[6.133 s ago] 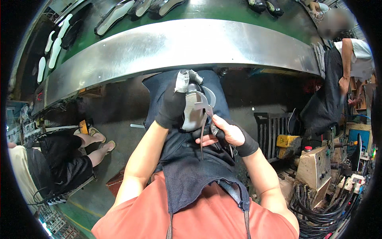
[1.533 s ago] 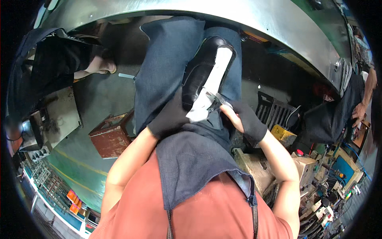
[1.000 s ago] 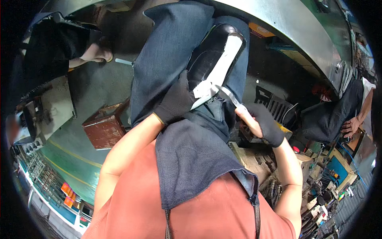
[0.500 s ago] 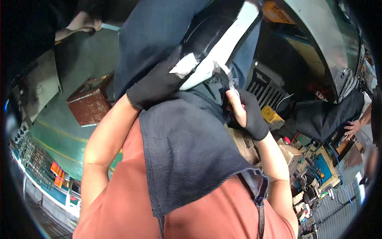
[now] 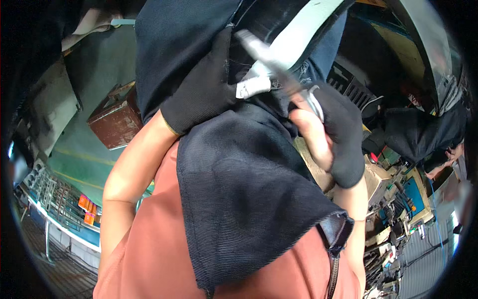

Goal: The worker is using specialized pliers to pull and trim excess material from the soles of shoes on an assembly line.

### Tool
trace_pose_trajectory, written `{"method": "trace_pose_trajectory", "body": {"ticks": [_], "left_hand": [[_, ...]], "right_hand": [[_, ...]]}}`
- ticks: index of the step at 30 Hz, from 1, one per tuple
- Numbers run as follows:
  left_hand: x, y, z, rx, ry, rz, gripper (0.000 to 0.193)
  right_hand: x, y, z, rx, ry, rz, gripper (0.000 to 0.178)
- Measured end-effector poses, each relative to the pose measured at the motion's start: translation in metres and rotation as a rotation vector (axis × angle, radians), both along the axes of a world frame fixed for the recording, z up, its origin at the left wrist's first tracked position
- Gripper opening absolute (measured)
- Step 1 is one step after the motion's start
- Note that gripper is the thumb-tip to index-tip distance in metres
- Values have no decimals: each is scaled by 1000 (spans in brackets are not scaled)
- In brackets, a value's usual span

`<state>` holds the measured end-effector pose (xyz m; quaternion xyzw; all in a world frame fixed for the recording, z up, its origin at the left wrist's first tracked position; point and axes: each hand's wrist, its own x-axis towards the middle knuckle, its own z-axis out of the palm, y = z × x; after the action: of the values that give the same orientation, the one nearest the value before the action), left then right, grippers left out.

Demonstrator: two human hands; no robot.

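Note:
A long dark glossy piece with a pale white band (image 5: 303,34) runs between my thighs, its near end toward my lap. My left hand (image 5: 204,94), in a black glove, grips its near left side with the fingers stretched along the edge. A white wrapping (image 5: 253,87) lies at my left thumb, over the near end of the piece. My right hand (image 5: 336,132), gloved with bare thumb and finger showing, closes round a metal-bladed tool (image 5: 261,50). The blade is smeared by motion and crosses over the white band. A shiny ring-like part shows by the right fingers.
A dark apron (image 5: 239,199) covers my front. On the green floor (image 5: 82,162) at left stands a worn brown wooden box (image 5: 117,119). A cluttered workbench (image 5: 398,212) is at right. Another person's hand (image 5: 450,157) shows at far right.
My right hand has come nearer and higher, and the blade has swung up and left across the white band. My left hand has shifted slightly right, still at the piece.

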<state>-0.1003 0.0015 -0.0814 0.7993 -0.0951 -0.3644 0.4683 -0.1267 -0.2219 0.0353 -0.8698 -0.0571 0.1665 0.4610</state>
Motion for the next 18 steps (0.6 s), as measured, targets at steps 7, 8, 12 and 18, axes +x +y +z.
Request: {"method": "trace_pose_trajectory", "body": {"ticks": [7, 8, 12, 18], "left_hand": [[-1, -1, 2, -76, -236, 46, 106], [-2, 1, 6, -76, -238, 44, 106], [3, 2, 16, -234, -151, 174, 98], [70, 108, 122, -117, -462, 53, 77]], "right_hand": [[-7, -12, 10, -122, 239, -153, 29], [-7, -6, 16, -63, 164, -146, 28], [-12, -8, -34, 10, 240, -164, 27], [-84, -51, -24, -4, 353, -266, 27]]}}
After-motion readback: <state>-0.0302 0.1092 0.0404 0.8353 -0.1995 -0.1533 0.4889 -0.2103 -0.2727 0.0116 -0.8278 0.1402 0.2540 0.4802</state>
